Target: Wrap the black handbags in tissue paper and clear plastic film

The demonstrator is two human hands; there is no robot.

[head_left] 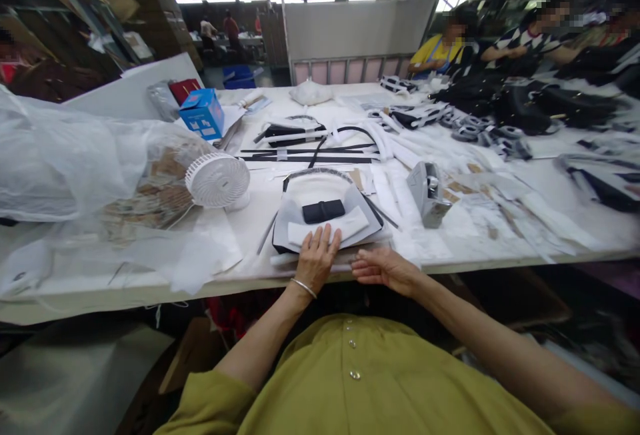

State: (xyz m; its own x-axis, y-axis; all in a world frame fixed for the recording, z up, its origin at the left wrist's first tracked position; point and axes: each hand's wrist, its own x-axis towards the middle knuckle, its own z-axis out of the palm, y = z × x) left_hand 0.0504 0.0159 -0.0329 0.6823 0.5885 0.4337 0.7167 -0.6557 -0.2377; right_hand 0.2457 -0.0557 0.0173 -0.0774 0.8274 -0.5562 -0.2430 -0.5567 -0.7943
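Observation:
In front of me on the table lies a black handbag point(279, 242), mostly covered by a white sheet point(295, 212). Its handle point(320, 172), in a clear wrap, arches away from me. A small rolled black piece point(323, 211), perhaps a folded strap, rests on the sheet. Nearer to me is a white padded strip point(356, 223). My left hand point(317, 258) lies with fingers stretched over this strip, pressing on it from above. My right hand point(384, 270) is just off the bag's near right corner, fingers extended and thumb apart, with nothing visible in it.
A white fan point(218, 180) and a blue box point(202, 114) stand left, beside a large clear plastic bag point(75, 162). A metal tape dispenser point(429, 194) is at right. Black strips point(305, 156) and another wrapped bag point(295, 132) lie beyond. Co-workers sit at far right.

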